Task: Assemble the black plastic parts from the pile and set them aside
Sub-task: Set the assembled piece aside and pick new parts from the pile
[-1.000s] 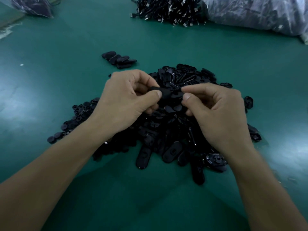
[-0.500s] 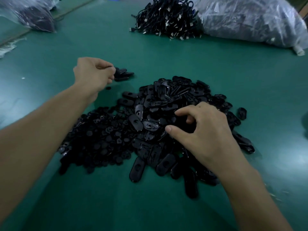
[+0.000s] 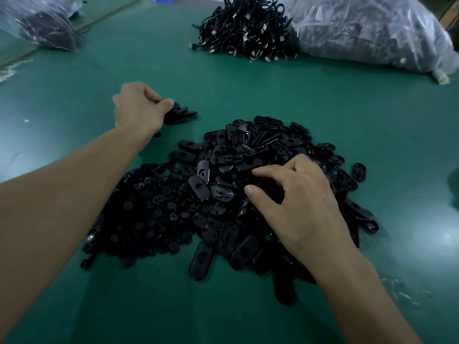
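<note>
Two clear bags (image 3: 367,33) and a cable bundle (image 3: 246,31) sit far back on your green counter (image 3: 323,100). Your left hand (image 3: 139,108) reaches out, fingers curled together at the small set-aside stack (image 3: 182,114). Your right hand (image 3: 295,202) rests on the black parts pile (image 3: 223,184), fingers apart.

On the green desk (image 3: 323,100), a tangle of black cables (image 3: 244,31) lies at twelve o'clock, a clear plastic bag (image 3: 367,33) touching it at one o'clock, another filled bag (image 3: 37,23) at eleven.
</note>
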A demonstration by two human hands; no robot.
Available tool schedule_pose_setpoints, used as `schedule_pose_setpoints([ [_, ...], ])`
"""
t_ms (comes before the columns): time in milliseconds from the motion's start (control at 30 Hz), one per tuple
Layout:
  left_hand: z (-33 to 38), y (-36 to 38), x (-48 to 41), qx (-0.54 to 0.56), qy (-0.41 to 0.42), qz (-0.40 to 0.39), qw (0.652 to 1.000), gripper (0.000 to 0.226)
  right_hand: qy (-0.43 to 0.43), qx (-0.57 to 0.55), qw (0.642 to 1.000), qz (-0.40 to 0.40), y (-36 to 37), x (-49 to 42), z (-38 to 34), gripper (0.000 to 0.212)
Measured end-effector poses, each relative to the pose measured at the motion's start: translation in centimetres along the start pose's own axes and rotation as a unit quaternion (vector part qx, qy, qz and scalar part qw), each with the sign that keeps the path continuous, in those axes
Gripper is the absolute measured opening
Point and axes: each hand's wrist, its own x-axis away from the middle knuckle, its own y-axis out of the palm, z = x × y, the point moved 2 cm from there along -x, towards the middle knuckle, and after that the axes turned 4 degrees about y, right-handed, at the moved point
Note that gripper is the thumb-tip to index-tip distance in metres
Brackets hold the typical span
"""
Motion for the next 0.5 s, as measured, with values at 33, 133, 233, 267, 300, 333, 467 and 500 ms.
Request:
schedule_pose_setpoints([
  [33,-0.1,0.0,-0.1,-0.004,0.001,-0.001,1.000,0.027,0.000,0.004,1.000,0.003,0.0,0.0,0.0,0.040],
  [133,-0.4,0.2,0.0,-0.010,0.003,-0.002,1.000,0.025,0.006,0.009,1.000,0.013,0.1,0.0,0.0,0.031],
  [233,-0.2,0.0,0.1,-0.009,-0.008,0.017,1.000,0.032,0.016,0.008,1.000,0.008,0.2,-0.1,0.1,0.026],
  [267,-0.1,-0.3,0.1,0.007,-0.019,0.030,0.999,0.031,0.017,0.006,1.000,0.007,0.3,-0.2,0.1,0.024],
  [300,0.2,-0.6,0.2,0.032,-0.031,0.042,0.998,0.024,0.016,0.003,1.000,0.011,0.3,-0.2,0.1,0.023],
  [333,0.6,-0.9,0.5,0.059,-0.038,0.051,0.996,0.017,0.013,-0.002,1.000,0.018,0.3,-0.2,0.1,0.022],
  [467,3.0,-2.2,3.6,0.121,0.008,0.008,0.993,0.008,0.003,-0.023,0.997,0.074,0.0,-0.1,0.0,0.021],
  [500,3.8,-2.6,4.8,0.132,0.030,-0.018,0.991,0.009,0.005,-0.031,0.996,0.082,-0.1,-0.2,-0.1,0.021],
])
